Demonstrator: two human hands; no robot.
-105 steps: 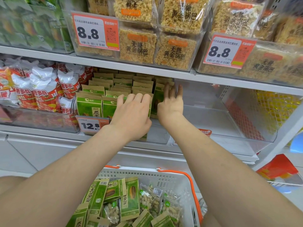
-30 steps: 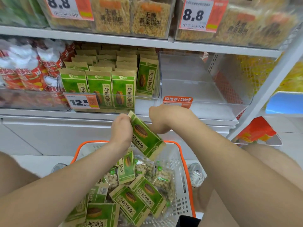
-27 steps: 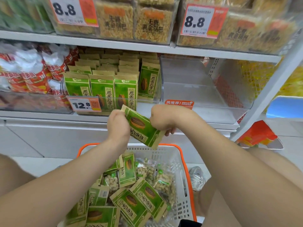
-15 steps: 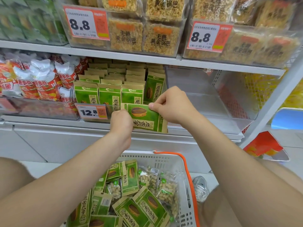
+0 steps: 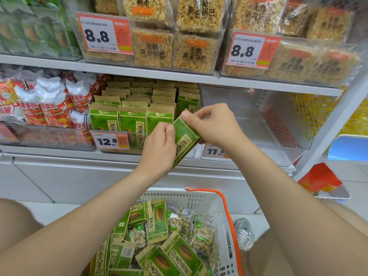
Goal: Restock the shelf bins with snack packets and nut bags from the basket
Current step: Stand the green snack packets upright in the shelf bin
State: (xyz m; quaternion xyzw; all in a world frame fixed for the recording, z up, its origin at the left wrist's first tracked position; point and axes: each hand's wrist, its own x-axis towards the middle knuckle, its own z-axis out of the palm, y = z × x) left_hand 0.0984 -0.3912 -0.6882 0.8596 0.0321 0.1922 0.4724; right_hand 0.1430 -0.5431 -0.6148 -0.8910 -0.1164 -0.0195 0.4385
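Observation:
Both my hands hold one green snack packet (image 5: 184,140), tilted upright in front of the middle shelf. My left hand (image 5: 159,148) grips its lower left edge and my right hand (image 5: 216,124) pinches its top. Behind it, a clear shelf bin (image 5: 139,144) tagged 12.8 holds rows of the same green packets (image 5: 133,120). To the right stands a clear bin (image 5: 278,126) with nothing visible inside. Below, a white basket (image 5: 199,200) with an orange handle holds several green packets (image 5: 175,253) and clear nut bags (image 5: 201,234).
Red-and-white snack bags (image 5: 45,102) fill the bin at left. The upper shelf carries bins of yellow rice-crust packs (image 5: 171,48) tagged 8.8. A white shelf upright (image 5: 328,124) slants at right, with an orange-red sign (image 5: 320,178) near the floor. My knees flank the basket.
The packet, lifted from the basket a second ago, has risen to bin height and turned from lying flat to nearly upright. My right hand shifted to pinch its top.

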